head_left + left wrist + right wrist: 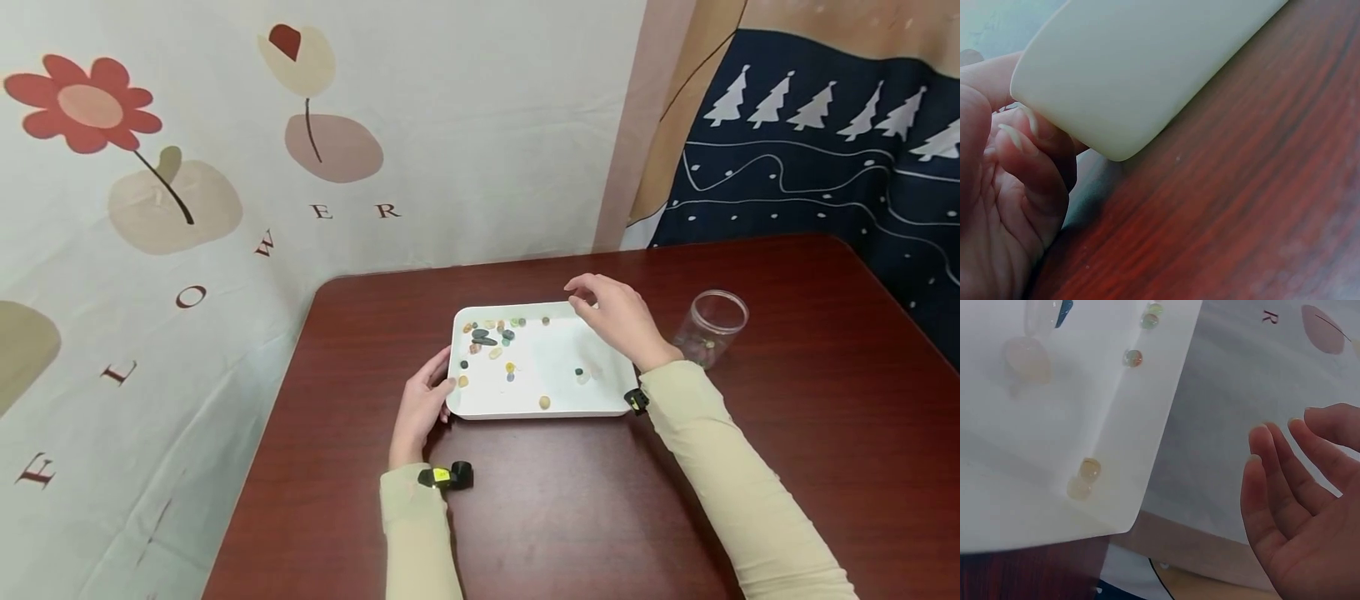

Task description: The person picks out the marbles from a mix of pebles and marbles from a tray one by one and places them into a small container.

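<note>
A white tray (555, 367) holds several small pebbles (483, 337) and glass marbles, mostly gathered at its left and back. A yellowish round stone (544, 402) lies near its front edge. My left hand (422, 408) grips the tray's left side, thumb at the rim; in the left wrist view its fingers (1035, 169) curl at the tray wall (1141, 69). Above the tray's back right part hovers my right hand (618, 319). In the right wrist view its fingers (1272, 481) bend loosely with nothing seen between them, apart from a marble (1090, 469) in the tray.
To the right of the tray a clear jar (712, 321) stands on the dark red wooden table (540, 508), with a few small things at its bottom. A flower-printed cloth (480, 142) hangs behind the table, and a navy cloth with trees (817, 167) hangs at the right.
</note>
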A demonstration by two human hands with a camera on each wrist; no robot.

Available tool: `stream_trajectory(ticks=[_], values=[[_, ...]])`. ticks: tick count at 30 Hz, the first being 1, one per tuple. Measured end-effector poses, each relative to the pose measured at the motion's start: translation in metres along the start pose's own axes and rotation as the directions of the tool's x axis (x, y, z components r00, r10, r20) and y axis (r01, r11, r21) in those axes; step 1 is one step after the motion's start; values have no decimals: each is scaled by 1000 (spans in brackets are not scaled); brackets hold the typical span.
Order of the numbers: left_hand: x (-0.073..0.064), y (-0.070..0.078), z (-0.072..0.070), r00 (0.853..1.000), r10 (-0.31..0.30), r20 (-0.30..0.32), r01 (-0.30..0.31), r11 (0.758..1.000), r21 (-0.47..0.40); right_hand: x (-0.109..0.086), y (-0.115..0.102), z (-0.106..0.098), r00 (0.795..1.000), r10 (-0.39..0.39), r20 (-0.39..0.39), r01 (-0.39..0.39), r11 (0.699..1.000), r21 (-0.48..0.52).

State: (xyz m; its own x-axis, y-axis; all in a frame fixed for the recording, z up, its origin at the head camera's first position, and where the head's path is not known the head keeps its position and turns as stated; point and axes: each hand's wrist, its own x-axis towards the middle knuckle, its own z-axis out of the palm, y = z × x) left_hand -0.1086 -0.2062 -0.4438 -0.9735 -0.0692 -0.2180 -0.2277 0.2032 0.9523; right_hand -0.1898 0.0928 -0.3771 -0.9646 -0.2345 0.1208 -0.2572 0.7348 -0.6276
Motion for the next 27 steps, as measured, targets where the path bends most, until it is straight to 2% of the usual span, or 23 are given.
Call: stream_trajectory(ticks=[11, 22, 27], values=[[-1, -1, 0, 1000, -2, -3, 2, 1000, -13, 12, 1, 12, 994, 12, 106, -6, 998, -62], [-4, 0, 0, 1000, 5, 1, -5, 1000, -8, 19, 2, 25, 981, 11, 194, 2, 998, -66], [-4, 0, -1, 1000, 4, 2, -4, 1000, 1, 21, 4, 30, 971, 36, 236, -23, 998, -60]])
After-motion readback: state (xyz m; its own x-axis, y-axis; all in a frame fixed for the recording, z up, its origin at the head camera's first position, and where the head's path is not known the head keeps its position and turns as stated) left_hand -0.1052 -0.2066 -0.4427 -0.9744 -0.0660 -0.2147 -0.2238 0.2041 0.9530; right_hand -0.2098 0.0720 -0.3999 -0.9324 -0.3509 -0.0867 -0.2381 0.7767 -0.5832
